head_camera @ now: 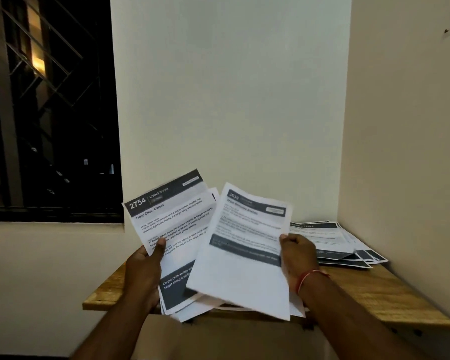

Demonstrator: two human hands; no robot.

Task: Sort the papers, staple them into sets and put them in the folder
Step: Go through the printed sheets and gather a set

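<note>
Night shows black through a barred window [50, 113] beside the wooden worktop [374, 289] in a pale corner. Our left hand [143, 266] grips a fanned sheaf [172, 216] headed "2754 Deep Clean Carpet", thumb on top. Our right hand [296, 258] pinches a loose sheet [244, 242] by its edge, held apart, we judge, to compare headings. A splayed pile [330, 240] lies back right on the worktop. We see no stapler or folder, and the raised papers hide the worktop's middle.

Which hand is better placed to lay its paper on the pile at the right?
Probably right: the right hand pinches a sheet beside the pile; the left hand grips the stack, farther off.
</note>
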